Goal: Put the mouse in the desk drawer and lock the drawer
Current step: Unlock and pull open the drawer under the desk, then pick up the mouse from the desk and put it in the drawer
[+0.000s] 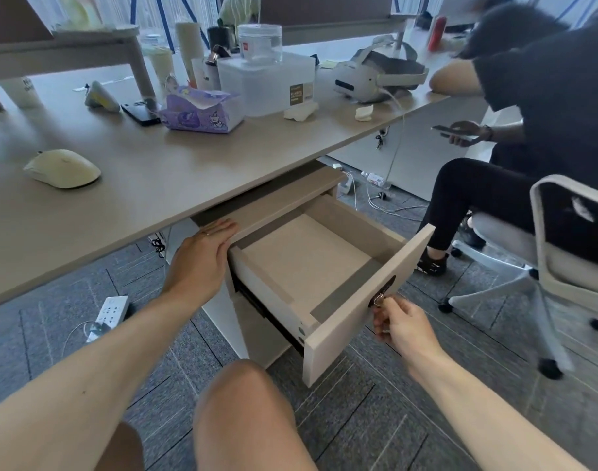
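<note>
- Cream mouse (62, 168) sits on desk (161, 171), far left, well apart from both hands; nothing touching it.
- Drawer (311, 266) under desk edge is pulled out toward the right-near side; inside looks bare, beige floor w/ grey strip along front.
- Drawer front panel (365, 307) angled to the near right; dark lock (383, 291) on its outer face w/ a small metal key (379, 298) in it.
- Right hand (404, 324) just beside the lock, fingers pinched on the key; rest of the fingers curled in.
- Left hand (202, 258) lies flat, palm down, fingers straight & together, not gripping; fingertips on cabinet top at the drawer's far-left corner, under the desk edge.
- Far on desk: purple tissue box (202, 108), black phone (140, 112) left of it, clear plastic box (267, 83) w/ a jar (260, 42) on top, white headset (379, 74) far right.
- Right side: another person seated, holding a phone; white office chair (569, 253) near right.
- Floor: grey carpet, white power strip (112, 311) near left, cables far under desk.
- Wearer's bare knee (243, 402) at bottom centre.
</note>
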